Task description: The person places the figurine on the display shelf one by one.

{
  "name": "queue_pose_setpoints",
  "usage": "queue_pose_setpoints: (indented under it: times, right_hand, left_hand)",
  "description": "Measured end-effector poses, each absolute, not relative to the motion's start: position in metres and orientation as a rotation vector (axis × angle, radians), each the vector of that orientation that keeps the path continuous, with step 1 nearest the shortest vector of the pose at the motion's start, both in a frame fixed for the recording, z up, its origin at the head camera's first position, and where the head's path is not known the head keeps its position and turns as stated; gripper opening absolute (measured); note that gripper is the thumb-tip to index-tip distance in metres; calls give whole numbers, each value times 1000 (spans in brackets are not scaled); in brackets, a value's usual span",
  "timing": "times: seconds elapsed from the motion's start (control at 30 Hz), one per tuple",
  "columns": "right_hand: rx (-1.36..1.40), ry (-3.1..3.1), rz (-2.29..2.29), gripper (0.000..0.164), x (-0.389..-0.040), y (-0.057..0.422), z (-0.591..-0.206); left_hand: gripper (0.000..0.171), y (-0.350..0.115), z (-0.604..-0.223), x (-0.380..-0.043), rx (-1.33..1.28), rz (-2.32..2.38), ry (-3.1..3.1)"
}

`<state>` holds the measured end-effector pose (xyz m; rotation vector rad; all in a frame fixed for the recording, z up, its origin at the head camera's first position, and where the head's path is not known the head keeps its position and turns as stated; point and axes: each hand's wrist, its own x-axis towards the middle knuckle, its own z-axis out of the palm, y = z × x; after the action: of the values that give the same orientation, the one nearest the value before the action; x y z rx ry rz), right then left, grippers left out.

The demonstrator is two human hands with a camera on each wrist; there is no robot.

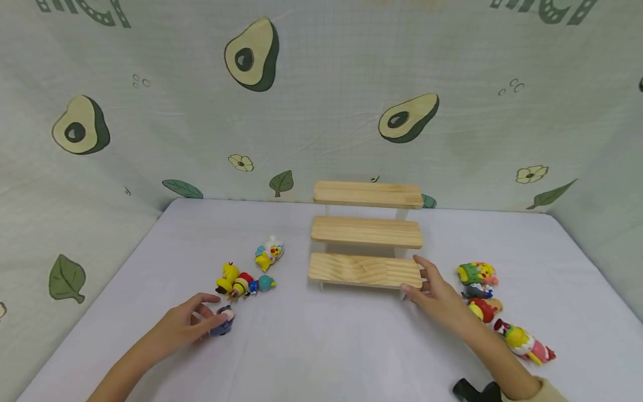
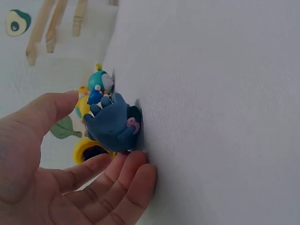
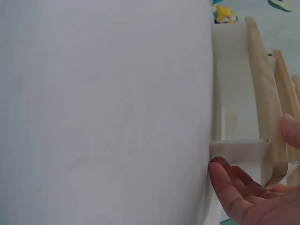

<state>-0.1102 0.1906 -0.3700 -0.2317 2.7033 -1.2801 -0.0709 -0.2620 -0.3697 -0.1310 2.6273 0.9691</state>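
My left hand [image 1: 183,324] is at a small dark-blue figurine [image 1: 224,322] on the left of the table. In the left wrist view, the thumb stands apart from the blue figurine [image 2: 112,124], and the fingertips are close beneath it; whether they touch cannot be told. My right hand [image 1: 442,296] grips the right end of the lowest board of a three-tier wooden display stand [image 1: 364,269]. In the right wrist view, the board [image 3: 268,103] lies between the thumb and the other fingers, which are by its pale support [image 3: 241,149].
Several colourful figurines [image 1: 241,283] lie beyond the left hand, with a yellow and white one [image 1: 269,254] farther back. More figurines [image 1: 477,273] lie right of the stand, near the right forearm, including a long pink and yellow one [image 1: 527,341]. A black object [image 1: 477,391] is at the front edge.
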Motion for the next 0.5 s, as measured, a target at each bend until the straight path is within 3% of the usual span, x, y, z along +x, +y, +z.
queue_pose_setpoints:
  times: [0.23,0.5]
  right_hand:
    - [-205,2459,-1518,82,-117,193,-377]
    - [-245,2261,-1678,74,-124,203,-381]
  left_hand:
    - [53,-254,-371,-72,-97,993,2583]
    - [46,-252,-371,-72,-89,974,2564]
